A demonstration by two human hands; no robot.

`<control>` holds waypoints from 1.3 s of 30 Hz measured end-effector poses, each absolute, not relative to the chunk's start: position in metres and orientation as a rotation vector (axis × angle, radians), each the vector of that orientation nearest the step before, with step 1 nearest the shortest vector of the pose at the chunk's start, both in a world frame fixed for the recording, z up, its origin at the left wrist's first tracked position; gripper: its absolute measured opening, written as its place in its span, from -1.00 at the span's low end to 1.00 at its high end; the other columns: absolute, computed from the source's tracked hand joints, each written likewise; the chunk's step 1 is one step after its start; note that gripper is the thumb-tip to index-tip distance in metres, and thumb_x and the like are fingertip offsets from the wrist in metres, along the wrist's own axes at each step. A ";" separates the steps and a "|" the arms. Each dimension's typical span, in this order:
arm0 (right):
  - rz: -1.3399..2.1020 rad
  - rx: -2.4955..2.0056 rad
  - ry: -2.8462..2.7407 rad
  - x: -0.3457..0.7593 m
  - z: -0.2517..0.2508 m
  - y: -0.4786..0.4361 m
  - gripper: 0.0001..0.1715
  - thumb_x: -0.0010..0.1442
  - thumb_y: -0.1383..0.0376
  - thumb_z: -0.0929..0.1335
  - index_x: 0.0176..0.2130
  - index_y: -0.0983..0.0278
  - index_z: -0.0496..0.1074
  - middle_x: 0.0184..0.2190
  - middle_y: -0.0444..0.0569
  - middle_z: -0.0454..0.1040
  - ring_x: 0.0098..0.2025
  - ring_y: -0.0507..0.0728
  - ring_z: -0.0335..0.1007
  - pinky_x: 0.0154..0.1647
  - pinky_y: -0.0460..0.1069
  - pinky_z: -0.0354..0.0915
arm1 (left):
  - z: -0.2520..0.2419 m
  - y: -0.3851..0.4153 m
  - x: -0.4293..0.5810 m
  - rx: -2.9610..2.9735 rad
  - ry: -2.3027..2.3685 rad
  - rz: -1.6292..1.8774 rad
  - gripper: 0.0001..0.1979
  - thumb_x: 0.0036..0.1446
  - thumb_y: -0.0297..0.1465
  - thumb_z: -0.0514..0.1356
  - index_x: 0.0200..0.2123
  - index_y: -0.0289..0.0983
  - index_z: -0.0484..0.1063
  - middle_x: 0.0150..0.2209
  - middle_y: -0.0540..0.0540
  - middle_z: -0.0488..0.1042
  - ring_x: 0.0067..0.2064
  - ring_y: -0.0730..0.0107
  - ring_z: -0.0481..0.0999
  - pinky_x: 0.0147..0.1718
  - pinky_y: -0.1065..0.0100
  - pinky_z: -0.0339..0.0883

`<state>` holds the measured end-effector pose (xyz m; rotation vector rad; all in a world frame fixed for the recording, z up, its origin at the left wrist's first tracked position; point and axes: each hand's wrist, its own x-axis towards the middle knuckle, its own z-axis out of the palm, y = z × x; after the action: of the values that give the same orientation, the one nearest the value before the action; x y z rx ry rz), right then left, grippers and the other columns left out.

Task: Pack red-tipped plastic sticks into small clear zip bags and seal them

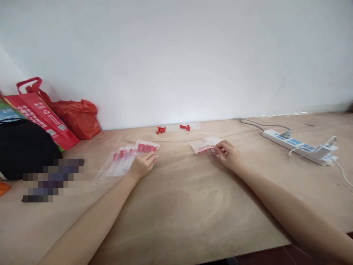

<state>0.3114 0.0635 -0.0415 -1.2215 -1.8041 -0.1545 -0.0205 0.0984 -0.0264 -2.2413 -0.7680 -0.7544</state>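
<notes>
My left hand (143,164) is closed, with its fingers together at the edge of a clear zip bag (140,143) that has a row of red pieces inside. Beneath and left of it lie several overlapping clear zip bags (114,167) with red pieces in them. To the right, my right hand (229,154) pinches the edge of another clear zip bag (197,147) between thumb and fingers. Red shows along this bag's near edge, and part of it is hidden by the fingers.
Loose red pieces (160,130) and a flat clear bag (195,126) lie near the wall. A white power strip (295,143) with plugs and cables is at right. At left stand a red carrier bag (41,114), a red plastic bag (78,117) and a black bag (26,147). The wooden table (179,221) ends in front.
</notes>
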 end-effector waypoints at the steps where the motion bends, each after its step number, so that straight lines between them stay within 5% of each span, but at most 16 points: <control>1: -0.113 -1.190 -1.815 0.313 -0.041 0.065 -0.85 0.11 0.30 0.19 -0.43 0.25 0.29 -0.44 -0.06 0.33 -0.42 0.02 0.26 -0.44 -0.09 0.21 | -0.026 0.097 -0.023 -2.254 -0.762 -0.777 -0.80 0.08 -0.45 0.00 -0.45 -0.29 0.40 -0.42 -0.07 0.49 -0.42 0.44 0.46 -0.42 0.44 0.32; 7: 0.022 -0.994 -1.978 0.299 -0.038 0.069 -0.89 0.12 0.38 0.16 -0.42 0.24 0.20 -0.32 -0.01 0.36 -0.25 0.06 0.30 -0.27 -0.03 0.23 | -0.025 0.088 -0.003 -2.365 -0.860 -0.863 -0.82 0.06 -0.44 0.02 -0.45 -0.27 0.41 -0.42 -0.04 0.48 -0.38 0.43 0.43 -0.35 0.41 0.30; 14: 0.030 -1.138 -2.054 0.311 -0.046 0.078 -0.89 0.10 0.39 0.16 -0.44 0.25 0.20 -0.32 -0.04 0.38 -0.28 0.05 0.32 -0.30 -0.04 0.20 | -0.021 0.096 -0.018 -2.055 -1.639 -0.895 -0.73 0.01 -0.25 0.05 -0.27 -0.24 0.39 -0.21 -0.15 0.39 -0.10 0.13 0.29 -0.10 0.14 0.10; 18: -0.139 -1.370 -2.147 0.315 -0.046 0.079 -0.88 0.10 0.36 0.18 -0.47 0.27 0.23 -0.44 -0.05 0.39 -0.40 0.07 0.29 -0.35 -0.04 0.14 | -0.022 0.100 -0.025 -1.991 -1.903 -0.820 -0.64 -0.03 -0.19 0.06 -0.20 -0.25 0.36 -0.17 -0.19 0.33 -0.09 0.08 0.26 -0.09 0.11 0.08; 25: -0.473 -1.541 -2.298 0.327 -0.038 0.071 -0.88 0.06 0.36 0.21 -0.48 0.29 0.27 -0.42 0.01 0.39 -0.31 0.13 0.25 -0.30 -0.01 0.05 | -0.016 0.103 -0.026 -1.941 -2.075 -0.814 -0.55 -0.09 -0.12 0.09 -0.16 -0.25 0.30 -0.11 -0.25 0.26 -0.07 0.02 0.24 -0.11 0.10 0.10; 29: -0.467 -1.524 -2.302 0.330 -0.031 0.064 -0.87 0.00 0.25 0.26 -0.45 0.28 0.32 -0.37 0.00 0.39 -0.25 0.15 0.22 -0.25 0.01 0.01 | -0.010 0.106 -0.031 -1.912 -2.139 -0.800 -0.47 -0.17 -0.07 0.14 -0.15 -0.26 0.26 -0.09 -0.28 0.26 -0.04 -0.01 0.21 -0.10 0.08 0.09; 34: -0.371 -1.333 -2.313 0.314 -0.026 0.057 -0.59 0.07 0.05 0.21 -0.16 0.22 0.32 -0.20 0.01 0.36 -0.20 0.14 0.21 -0.23 0.02 0.01 | -0.003 0.109 -0.039 -1.925 -2.312 -0.861 -0.20 -0.36 -0.02 0.24 -0.07 -0.34 0.14 -0.05 -0.33 0.24 0.00 -0.05 0.21 -0.11 0.11 0.12; 39: -0.339 -1.254 -2.380 0.303 -0.031 0.058 -0.65 0.14 0.08 0.16 -0.24 0.21 0.37 -0.27 -0.01 0.40 -0.22 0.11 0.22 -0.23 0.02 0.00 | 0.002 0.116 -0.051 -1.887 -2.526 -1.068 -0.17 -0.55 -0.12 0.34 -0.12 -0.33 0.19 -0.08 -0.35 0.30 -0.05 -0.11 0.28 -0.20 0.10 0.19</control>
<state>0.3031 0.0584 -0.0306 -1.2543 -2.3795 -0.3385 -0.0512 0.1156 0.0016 -1.8869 -2.5258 -1.0678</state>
